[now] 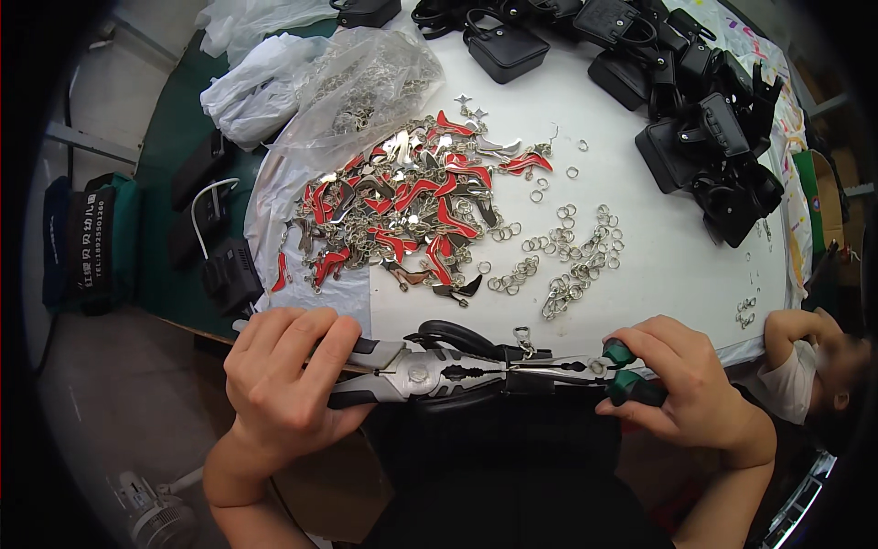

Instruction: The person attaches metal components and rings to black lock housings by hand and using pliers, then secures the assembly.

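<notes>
The left hand [285, 380] is gripping grey pliers [419, 375], the right hand [679, 380] green pliers [596, 368]; noses are meeting over a bag [530, 384] by the tabletop [567, 128], probably working metal, calling for steady opposed grips.

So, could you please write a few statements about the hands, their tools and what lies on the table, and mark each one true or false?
1. The left hand holds grey-and-black pliers. True.
2. The right hand holds a hammer. False: it holds green-handled pliers.
3. Red shoe-shaped charms lie heaped on the table. True.
4. Most of the black mini bags lie at the table's near left. False: most lie toward its far right.
5. Loose metal rings lie to the right of the charms. True.
</notes>
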The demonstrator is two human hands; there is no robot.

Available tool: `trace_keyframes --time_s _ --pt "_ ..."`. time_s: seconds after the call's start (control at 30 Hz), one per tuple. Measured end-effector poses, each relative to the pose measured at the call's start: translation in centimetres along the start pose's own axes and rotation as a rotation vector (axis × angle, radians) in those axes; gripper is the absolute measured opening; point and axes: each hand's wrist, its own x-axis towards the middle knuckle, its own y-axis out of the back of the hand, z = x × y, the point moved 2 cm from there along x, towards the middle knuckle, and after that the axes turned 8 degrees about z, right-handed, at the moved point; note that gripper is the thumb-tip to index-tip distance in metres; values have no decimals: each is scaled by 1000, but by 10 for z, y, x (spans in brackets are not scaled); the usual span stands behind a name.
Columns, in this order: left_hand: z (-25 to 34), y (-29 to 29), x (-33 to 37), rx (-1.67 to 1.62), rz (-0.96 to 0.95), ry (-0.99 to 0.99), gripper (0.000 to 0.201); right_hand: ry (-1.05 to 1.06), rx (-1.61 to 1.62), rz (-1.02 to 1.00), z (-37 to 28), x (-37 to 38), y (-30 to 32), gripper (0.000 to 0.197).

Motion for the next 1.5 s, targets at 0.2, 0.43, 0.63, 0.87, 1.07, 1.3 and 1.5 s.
trace_keyframes --time_s 0.2,0.43,0.63,0.87,1.07,1.3,1.5 --pt "6 -21 17 -205 -160 89 55 92 -144 103 20 -13 15 49" --pt "-6 -41 -25 -192 -134 305 48 148 -125 296 46 -52 35 42" --pt "-40 -91 -72 -82 24 210 59 137 -53 601 83 -75 14 45" --pt "-49 -90 -69 92 -72 44 59 118 113 839 113 -61 -26 50" --pt "-62 -107 -76 -32 -58 111 56 184 169 900 119 -67 -27 52" --pt "53 -120 41 -1203 247 358 107 314 206 777 105 -61 -32 51" --pt "75 -95 32 -1203 152 568 76 283 184 549 90 -58 -17 49"
